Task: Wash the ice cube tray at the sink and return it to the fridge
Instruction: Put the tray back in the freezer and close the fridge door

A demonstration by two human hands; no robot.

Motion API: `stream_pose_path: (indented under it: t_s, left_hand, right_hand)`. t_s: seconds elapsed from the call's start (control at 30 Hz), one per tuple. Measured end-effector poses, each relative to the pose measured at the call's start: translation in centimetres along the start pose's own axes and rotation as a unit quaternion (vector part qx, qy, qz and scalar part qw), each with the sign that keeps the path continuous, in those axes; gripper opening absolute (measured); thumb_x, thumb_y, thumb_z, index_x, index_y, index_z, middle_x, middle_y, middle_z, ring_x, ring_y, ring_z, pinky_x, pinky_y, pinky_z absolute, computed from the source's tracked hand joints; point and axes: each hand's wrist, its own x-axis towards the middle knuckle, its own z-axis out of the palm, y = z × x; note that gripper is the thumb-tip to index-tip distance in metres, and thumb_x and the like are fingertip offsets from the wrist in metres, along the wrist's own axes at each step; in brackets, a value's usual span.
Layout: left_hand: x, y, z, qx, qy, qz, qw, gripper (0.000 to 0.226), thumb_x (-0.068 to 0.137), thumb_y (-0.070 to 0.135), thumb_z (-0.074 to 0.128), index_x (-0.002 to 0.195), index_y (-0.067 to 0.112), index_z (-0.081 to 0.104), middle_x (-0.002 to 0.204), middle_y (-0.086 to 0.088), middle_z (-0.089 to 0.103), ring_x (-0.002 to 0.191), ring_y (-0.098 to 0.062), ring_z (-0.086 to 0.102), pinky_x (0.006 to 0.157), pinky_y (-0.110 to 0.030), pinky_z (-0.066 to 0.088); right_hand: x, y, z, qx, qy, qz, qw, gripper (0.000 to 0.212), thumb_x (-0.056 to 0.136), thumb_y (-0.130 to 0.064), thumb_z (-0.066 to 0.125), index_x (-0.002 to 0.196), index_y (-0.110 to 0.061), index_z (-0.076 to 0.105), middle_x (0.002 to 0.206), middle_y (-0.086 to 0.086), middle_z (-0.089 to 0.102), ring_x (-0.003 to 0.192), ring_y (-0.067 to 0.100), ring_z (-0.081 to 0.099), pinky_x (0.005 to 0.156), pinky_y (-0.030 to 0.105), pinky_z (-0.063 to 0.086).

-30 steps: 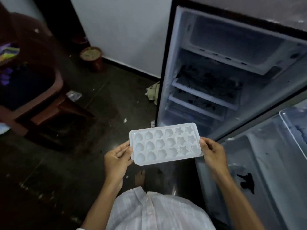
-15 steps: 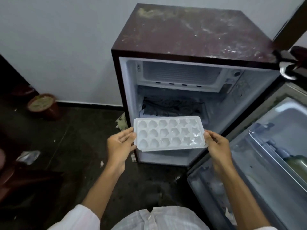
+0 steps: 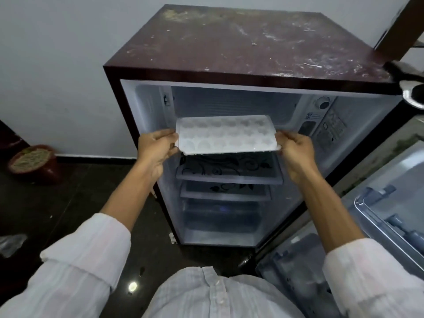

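A white plastic ice cube tray [image 3: 226, 134] with several moulded pockets is held level at the mouth of the freezer compartment [image 3: 236, 104] of a small maroon fridge [image 3: 241, 42]. My left hand [image 3: 156, 149] grips the tray's left end, thumb on top. My right hand [image 3: 297, 152] pinches its right end. The tray's far edge sits just inside the compartment opening, above the top glass shelf [image 3: 229, 173].
The fridge door [image 3: 378, 226] stands open to the right with its door racks showing. Two patterned shelves and a crisper drawer [image 3: 222, 223] lie below the tray. A brown clay pot [image 3: 32, 161] stands on the dark floor by the wall at left.
Both hands have raised the tray and pushed it forward from in front of the shelves up to the freezer compartment opening. The view has drawn closer to the fridge.
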Motion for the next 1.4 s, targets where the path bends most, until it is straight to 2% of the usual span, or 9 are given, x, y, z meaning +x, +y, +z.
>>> stream_pose_path:
  t_s: [0.13, 0.23, 0.4, 0.6, 0.7, 0.87, 1.07, 1.27, 1.4]
  left_hand:
    - [2.4, -0.4, 2.1, 0.019, 0.004, 0.052, 0.998, 0.022, 0.091, -0.005, 0.062, 0.110, 0.006, 0.067, 0.088, -0.002, 0.070, 0.072, -0.006, 0.068, 0.060, -0.015, 0.056]
    - [4.6, -1.5, 3.3, 0.037, 0.008, 0.073, 0.997, 0.024, 0.088, 0.000, 0.063, 0.106, 0.015, 0.071, 0.098, -0.004, 0.074, 0.089, -0.016, 0.072, 0.080, -0.029, 0.061]
    - [7.1, -1.8, 5.1, 0.069, 0.000, 0.112, 0.991, 0.027, 0.089, -0.004, 0.052, 0.090, 0.012, 0.074, 0.096, -0.007, 0.075, 0.086, -0.016, 0.070, 0.079, -0.031, 0.059]
    - [11.2, -1.3, 6.5, 0.099, 0.000, 0.106, 0.989, 0.024, 0.086, -0.005, 0.055, 0.079, 0.009, 0.074, 0.085, -0.007, 0.074, 0.076, -0.020, 0.071, 0.063, -0.026, 0.061]
    - [12.1, -1.1, 7.3, 0.112, 0.005, 0.119, 0.987, 0.018, 0.086, -0.002, 0.059, 0.078, 0.009, 0.070, 0.078, -0.004, 0.069, 0.069, -0.017, 0.066, 0.050, -0.018, 0.052]
    - [14.4, -1.0, 8.3, 0.129, 0.015, 0.100, 0.986, 0.014, 0.088, 0.002, 0.057, 0.077, 0.006, 0.066, 0.083, -0.008, 0.068, 0.070, -0.018, 0.063, 0.045, -0.014, 0.043]
    - [16.1, -0.1, 9.6, 0.182, 0.024, 0.099, 0.978, 0.017, 0.098, 0.006, 0.050, 0.096, -0.001, 0.066, 0.096, -0.010, 0.067, 0.061, -0.008, 0.053, 0.030, -0.011, 0.033]
    - [16.9, 0.3, 10.8, 0.192, 0.015, 0.088, 0.977, 0.025, 0.099, 0.001, 0.044, 0.112, -0.008, 0.064, 0.113, -0.018, 0.067, 0.090, -0.021, 0.062, 0.077, -0.031, 0.055]
    - [17.4, 0.2, 11.2, 0.204, 0.018, 0.107, 0.973, 0.028, 0.100, 0.005, 0.044, 0.116, -0.002, 0.065, 0.113, -0.012, 0.066, 0.096, -0.021, 0.062, 0.075, -0.024, 0.049]
  right_hand:
    - [2.2, -0.5, 1.0, 0.003, 0.022, 0.005, 1.000, 0.030, 0.093, -0.004, 0.054, 0.077, -0.023, 0.069, 0.089, 0.004, 0.071, 0.088, 0.027, 0.068, 0.079, 0.037, 0.056]
    - [3.9, -0.1, 1.4, 0.026, 0.032, 0.014, 0.999, 0.026, 0.095, -0.003, 0.052, 0.082, -0.016, 0.070, 0.087, 0.007, 0.071, 0.082, 0.028, 0.069, 0.068, 0.040, 0.062]
    - [6.7, 1.1, 1.8, 0.016, 0.053, 0.015, 0.998, 0.018, 0.092, -0.005, 0.056, 0.092, -0.011, 0.073, 0.089, 0.006, 0.072, 0.075, 0.018, 0.066, 0.049, 0.019, 0.052]
    - [9.2, 1.8, 2.3, 0.006, 0.071, 0.018, 0.997, 0.016, 0.089, -0.003, 0.058, 0.084, -0.003, 0.073, 0.096, 0.014, 0.074, 0.088, 0.023, 0.068, 0.083, 0.039, 0.059]
    - [10.1, 1.9, 2.4, -0.023, 0.084, 0.002, 0.996, 0.022, 0.086, -0.001, 0.055, 0.096, 0.011, 0.070, 0.100, 0.022, 0.072, 0.083, 0.023, 0.066, 0.073, 0.035, 0.057]
    - [11.3, 1.4, 2.6, -0.081, 0.079, -0.008, 0.994, 0.018, 0.089, -0.002, 0.056, 0.093, 0.001, 0.073, 0.086, 0.008, 0.071, 0.084, 0.024, 0.069, 0.083, 0.042, 0.060]
    - [12.7, 0.9, 3.1, -0.103, 0.076, -0.021, 0.992, 0.025, 0.081, -0.013, 0.050, 0.089, -0.004, 0.072, 0.095, 0.011, 0.072, 0.089, 0.025, 0.068, 0.081, 0.039, 0.060]
    - [14.8, 0.5, 4.0, -0.130, 0.083, -0.037, 0.987, 0.029, 0.093, -0.010, 0.046, 0.107, 0.003, 0.068, 0.108, 0.013, 0.068, 0.095, 0.023, 0.064, 0.069, 0.025, 0.051]
    - [16.0, 0.6, 4.6, -0.176, 0.062, -0.068, 0.980, 0.023, 0.093, -0.002, 0.047, 0.088, 0.007, 0.068, 0.102, 0.021, 0.070, 0.090, 0.025, 0.066, 0.077, 0.031, 0.056]
